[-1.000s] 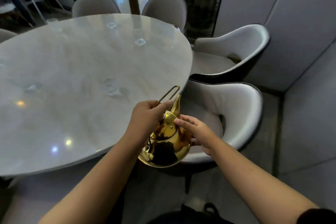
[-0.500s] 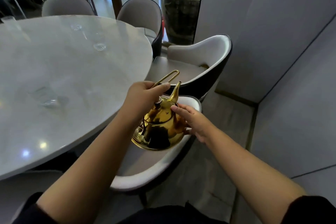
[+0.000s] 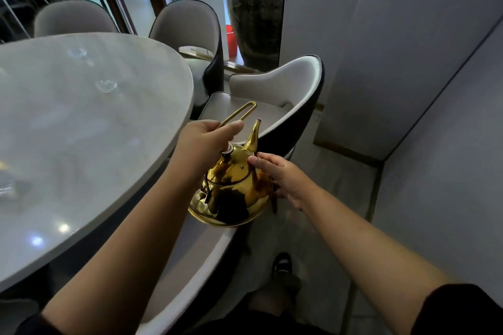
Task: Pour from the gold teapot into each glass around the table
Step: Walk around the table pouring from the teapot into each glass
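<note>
- Since a second ago, the tabletop [image 3: 81, 128] has slid leftward, leaving the gold teapot [image 3: 231, 187] held off its edge, above a chair seat [image 3: 196, 247].
- Left hand [image 3: 204, 144]: grip pinching the teapot's wire handle [image 3: 239, 114].
- Right hand [image 3: 283, 179]: grip spread, fingertips touching the teapot's side.
- Clear glasses [image 3: 106, 85] stand well apart on the tabletop.

the gold teapot [image 3: 231, 193] is polished metal, mirror-bright, its belly reflecting dark shapes; its thin wire handle [image 3: 239, 115] has the same shiny gold finish. the table [image 3: 81, 130] top looks like pale veined stone, smooth and glossy, with light spots on it. the glass [image 3: 105, 85] is clear. the chair [image 3: 285, 90] has matt pale upholstery and a dark smooth shell.
</note>
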Available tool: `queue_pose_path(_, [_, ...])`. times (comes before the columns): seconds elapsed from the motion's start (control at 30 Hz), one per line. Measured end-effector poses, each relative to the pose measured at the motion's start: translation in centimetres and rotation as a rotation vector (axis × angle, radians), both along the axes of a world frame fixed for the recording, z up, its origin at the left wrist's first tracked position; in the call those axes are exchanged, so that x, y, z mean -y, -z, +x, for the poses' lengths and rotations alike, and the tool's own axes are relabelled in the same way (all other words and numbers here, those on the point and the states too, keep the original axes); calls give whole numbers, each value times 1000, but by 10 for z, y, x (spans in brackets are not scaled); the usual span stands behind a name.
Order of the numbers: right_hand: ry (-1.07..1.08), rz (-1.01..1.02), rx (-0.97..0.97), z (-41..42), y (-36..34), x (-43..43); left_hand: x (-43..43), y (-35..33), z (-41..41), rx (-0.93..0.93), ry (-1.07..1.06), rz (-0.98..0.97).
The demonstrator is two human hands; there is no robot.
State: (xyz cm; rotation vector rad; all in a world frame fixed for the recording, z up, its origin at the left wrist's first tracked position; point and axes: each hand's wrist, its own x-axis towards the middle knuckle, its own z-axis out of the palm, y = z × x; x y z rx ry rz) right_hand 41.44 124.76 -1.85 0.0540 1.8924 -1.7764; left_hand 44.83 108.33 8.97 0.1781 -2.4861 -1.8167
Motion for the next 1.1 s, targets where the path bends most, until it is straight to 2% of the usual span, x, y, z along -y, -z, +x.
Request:
queue_pose_path(0.33, [-162, 64, -10, -157, 5, -37, -38, 12, -129, 11, -116, 72])
queue_pose_path(0.7, [-296, -18, 23, -294, -4, -59, -71, -10, -250, 9, -238, -6])
queue_pose_path(1.1, [-569, -28, 63, -481, -17, -109, -145, -12, -393, 3, -587, -14])
